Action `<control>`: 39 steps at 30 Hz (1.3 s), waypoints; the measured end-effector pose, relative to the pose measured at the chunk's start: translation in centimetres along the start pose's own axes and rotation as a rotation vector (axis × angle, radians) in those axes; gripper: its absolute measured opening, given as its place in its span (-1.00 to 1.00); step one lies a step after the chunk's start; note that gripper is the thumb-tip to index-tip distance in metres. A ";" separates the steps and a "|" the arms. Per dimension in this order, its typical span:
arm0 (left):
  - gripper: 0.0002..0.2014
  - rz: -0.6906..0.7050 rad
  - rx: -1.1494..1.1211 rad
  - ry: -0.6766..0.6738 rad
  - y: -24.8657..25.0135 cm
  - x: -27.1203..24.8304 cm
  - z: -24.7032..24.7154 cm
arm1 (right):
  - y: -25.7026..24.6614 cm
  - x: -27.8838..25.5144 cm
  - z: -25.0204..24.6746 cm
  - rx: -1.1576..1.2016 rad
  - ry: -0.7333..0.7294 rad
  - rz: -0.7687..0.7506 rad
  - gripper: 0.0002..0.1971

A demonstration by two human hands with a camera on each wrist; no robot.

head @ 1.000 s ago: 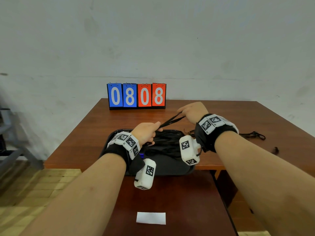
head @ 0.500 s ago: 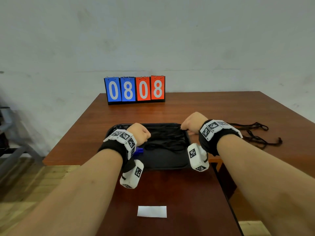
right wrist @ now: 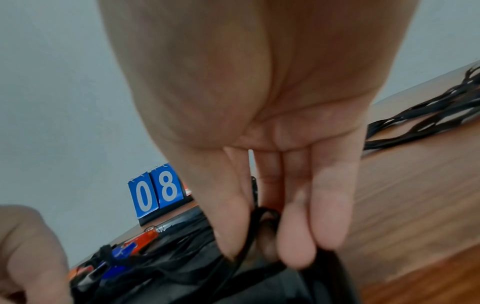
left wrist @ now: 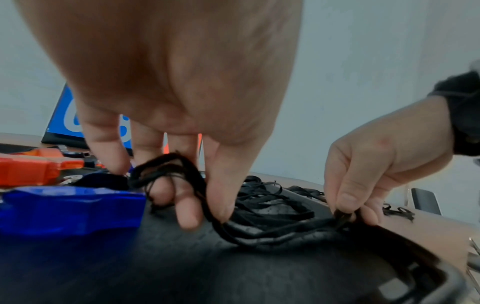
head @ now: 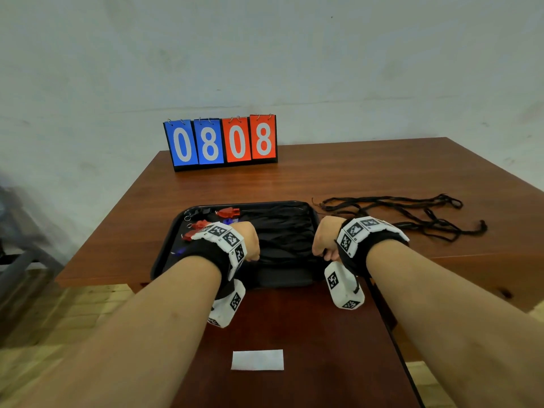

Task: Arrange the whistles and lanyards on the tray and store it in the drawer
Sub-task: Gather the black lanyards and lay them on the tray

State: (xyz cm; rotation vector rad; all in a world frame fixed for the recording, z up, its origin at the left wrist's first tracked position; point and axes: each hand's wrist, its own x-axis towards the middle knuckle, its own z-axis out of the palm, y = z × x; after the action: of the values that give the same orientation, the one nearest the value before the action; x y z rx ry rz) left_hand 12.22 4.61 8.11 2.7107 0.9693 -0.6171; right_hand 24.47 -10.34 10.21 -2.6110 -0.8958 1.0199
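Head view showed left hand (head: 248,241) and right hand (head: 325,238) each pinching an end of the limp black lanyard (left wrist: 272,232), lowered along the tray (head: 164,254)'s near edge; soft, light and tangle-prone, it seemed best held at its ends.

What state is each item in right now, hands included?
Left hand: pinches one end of the black lanyard.
Right hand: pinches its other end.
Black lanyard: stretched low over the tray.
Tray: on the table, holding lanyards and whistles.
Red whistle: lying in the tray.
Loose lanyards: on the table, outside the tray.
Scoreboard: upright, reads 08 08.
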 end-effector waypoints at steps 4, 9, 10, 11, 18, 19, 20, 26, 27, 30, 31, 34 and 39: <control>-0.94 0.009 0.086 0.029 0.0 1.1 0.0 | -0.9 1.0 0.3 -0.174 -0.001 0.031 -0.91; -0.71 -0.047 0.140 0.028 -0.2 1.8 -0.1 | -1.6 3.0 0.5 -0.372 -0.004 0.046 -0.80; -0.71 -0.047 0.141 0.023 -0.3 2.0 -0.1 | -1.6 3.2 0.6 -0.383 0.006 0.034 -0.78; -0.71 -0.052 0.146 0.014 -0.4 2.1 -0.1 | -1.5 3.4 0.7 -0.386 0.031 0.016 -0.79; -0.79 -0.017 0.084 0.054 -0.7 1.7 -0.8 | -1.3 3.0 0.4 -0.109 0.073 -0.021 -0.87; -0.81 -0.014 0.056 0.067 -0.6 1.3 -1.1 | -1.1 2.9 0.1 -0.064 0.106 -0.040 -0.78; -0.84 -0.011 0.022 0.082 -0.4 1.0 -1.4 | -0.7 2.6 -0.1 -0.029 0.138 -0.047 -0.72; -0.94 0.037 -0.164 0.187 2.8 -0.4 -3.1 | 2.5 0.9 -2.1 0.065 0.316 -0.070 -0.68; -0.96 0.048 -0.209 0.207 3.7 -0.4 -3.3 | 3.2 0.6 -2.4 0.062 0.336 -0.061 -0.68; -0.86 0.110 -0.314 0.269 7.1 -0.1 -3.8 | 6.1 0.3 -3.0 0.055 0.384 -0.009 -0.70; -0.81 0.138 -0.343 0.275 8.5 0.1 -3.8 | 7.2 0.3 -3.1 0.054 0.398 0.014 -0.70; -0.77 0.231 -0.414 0.276 12.8 0.5 -3.6 | 10.6 0.0 -3.8 0.041 0.442 0.083 -0.72; -0.84 0.307 -0.494 0.233 17.7 1.5 -2.6 | 15.3 0.0 -4.7 0.074 0.464 0.138 -0.56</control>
State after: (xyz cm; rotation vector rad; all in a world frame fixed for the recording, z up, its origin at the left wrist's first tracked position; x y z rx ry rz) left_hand 25.46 -7.27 10.50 2.4322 0.6214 0.0034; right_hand 34.77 -22.33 7.86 -2.7002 -0.5615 0.4236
